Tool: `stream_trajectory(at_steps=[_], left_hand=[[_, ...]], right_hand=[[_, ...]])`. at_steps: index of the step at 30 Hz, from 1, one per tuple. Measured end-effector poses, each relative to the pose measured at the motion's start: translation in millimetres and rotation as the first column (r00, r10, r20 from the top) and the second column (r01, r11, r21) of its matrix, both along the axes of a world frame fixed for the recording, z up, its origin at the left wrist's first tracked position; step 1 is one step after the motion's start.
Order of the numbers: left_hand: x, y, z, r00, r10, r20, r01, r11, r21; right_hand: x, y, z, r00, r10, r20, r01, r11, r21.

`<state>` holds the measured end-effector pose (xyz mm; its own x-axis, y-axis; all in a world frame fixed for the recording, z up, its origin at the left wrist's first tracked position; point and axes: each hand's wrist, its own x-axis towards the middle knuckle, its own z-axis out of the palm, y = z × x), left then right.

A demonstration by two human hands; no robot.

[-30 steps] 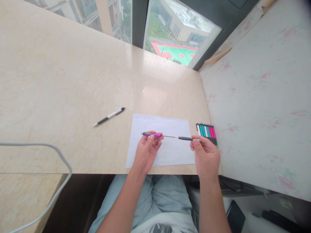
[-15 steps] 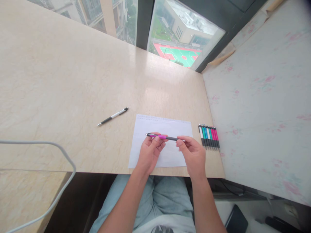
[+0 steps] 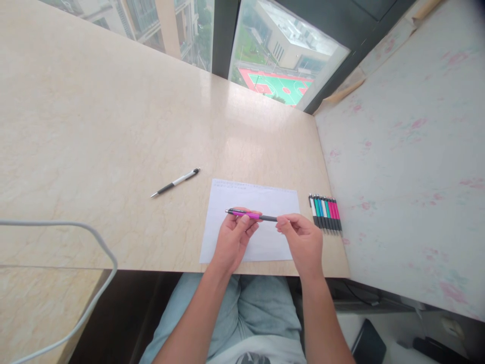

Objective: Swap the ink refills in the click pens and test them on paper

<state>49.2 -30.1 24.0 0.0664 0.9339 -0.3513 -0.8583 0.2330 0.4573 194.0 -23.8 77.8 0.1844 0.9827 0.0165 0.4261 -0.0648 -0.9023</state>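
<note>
A magenta pen [image 3: 250, 216] with a dark grip lies level across both hands, over a white sheet of paper [image 3: 261, 197]. My left hand [image 3: 234, 237] is closed round its magenta barrel, the thumb on top and the fingers behind. At the other end, my right hand [image 3: 301, 240] pinches the tip between thumb and fingers, which hide the point itself. Faint handwriting runs along the top edge of the paper. To the left of the sheet, a white and black pen [image 3: 176, 182] rests on the table by itself.
Several pens [image 3: 326, 214] in white, teal, blue and pink lie side by side right of the paper, near the flowered wall [image 3: 409, 177]. A grey cable [image 3: 108, 247] curves over the left front of the marbled table [image 3: 113, 131]. A window stands behind.
My right hand has turned slightly at the pen's tip, its knuckles rolling a little to the right. The left hand keeps its hold, and the other pens have not moved.
</note>
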Motion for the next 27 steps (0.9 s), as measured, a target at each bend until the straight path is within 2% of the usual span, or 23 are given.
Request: stream_trajectory(at_steps=[5, 10, 14, 19, 27], left_hand=[[0, 0, 4.0, 1.0, -0.007, -0.019, 0.007, 1.0, -0.012], [0, 1, 0.5, 1.0, 0.013, 0.0, -0.013, 1.0, -0.012], [-1, 1, -2.3, 1.0, 0.013, 0.004, -0.013, 1.0, -0.01], [-1, 1, -3.0, 1.0, 0.009, 0.003, -0.009, 1.0, -0.009], [0, 1, -1.1, 1.0, 0.009, -0.019, -0.009, 1.0, -0.008]], right_hand=[[5, 0, 0.7, 1.0, 0.023, 0.021, -0.023, 1.0, -0.007], [6, -2, 2.8, 0.989, 0.073, -0.127, -0.078, 0.996, -0.035], [8, -4, 1.5, 0.982, 0.105, -0.16, -0.104, 0.994, 0.012], [10, -4, -1.8, 0.983, 0.131, -0.129, -0.124, 0.99, 0.063], [13, -4, -2.0, 0.994, 0.106, -0.039, -0.105, 0.994, 0.02]])
